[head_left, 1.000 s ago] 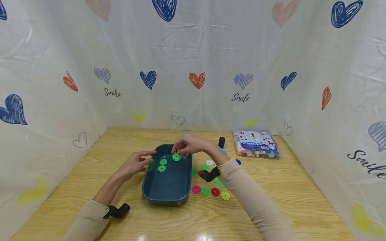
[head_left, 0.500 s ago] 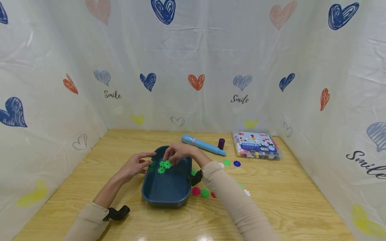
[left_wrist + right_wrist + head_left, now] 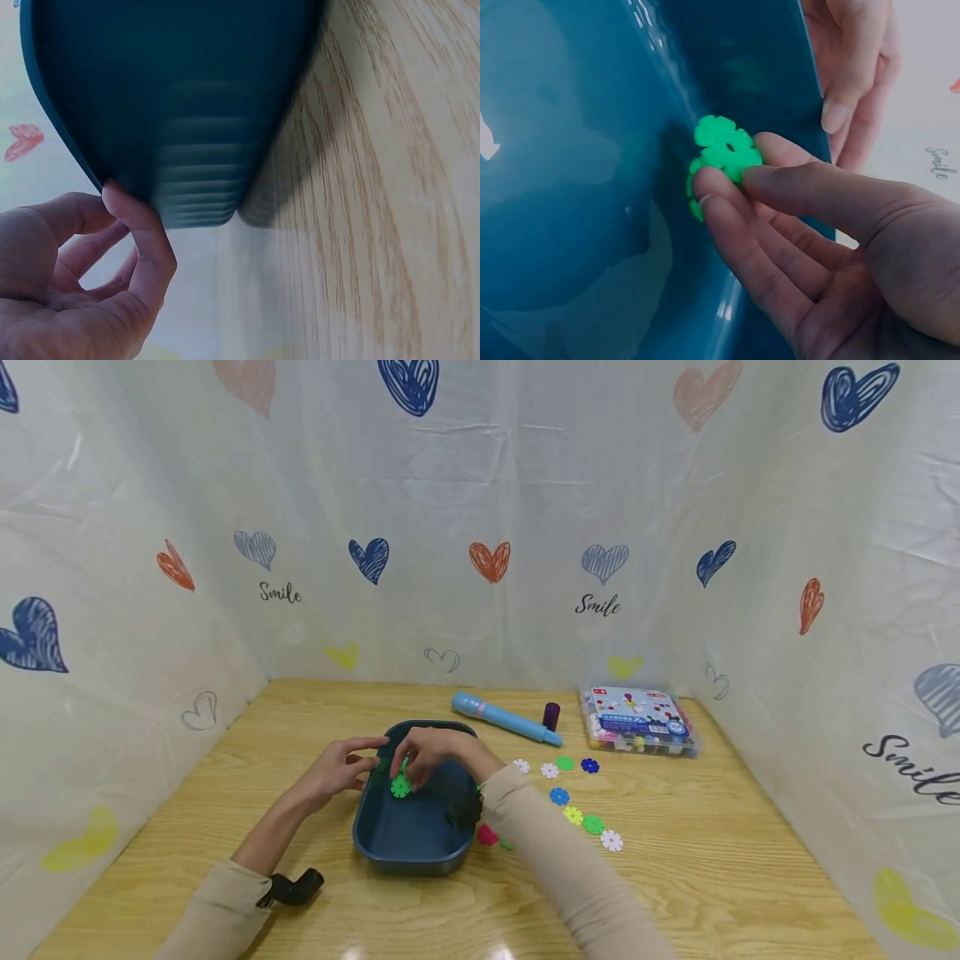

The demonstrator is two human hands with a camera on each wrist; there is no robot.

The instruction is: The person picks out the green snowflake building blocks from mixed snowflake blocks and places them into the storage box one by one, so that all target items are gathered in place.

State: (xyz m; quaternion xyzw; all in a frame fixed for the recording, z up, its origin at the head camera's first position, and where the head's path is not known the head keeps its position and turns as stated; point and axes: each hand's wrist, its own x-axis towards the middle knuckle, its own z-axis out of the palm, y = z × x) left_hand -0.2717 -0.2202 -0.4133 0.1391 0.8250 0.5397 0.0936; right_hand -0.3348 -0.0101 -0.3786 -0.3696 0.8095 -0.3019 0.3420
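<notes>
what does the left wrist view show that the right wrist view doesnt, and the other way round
Only the left wrist view shows the wooden table and the outer side of the tray.

Only the right wrist view shows the right hand, the green pieces pinched in its fingers, the tray's inside, and a "Smile" print.

Both show the left hand touching the tray's edge, and parts of the curtain.
</notes>
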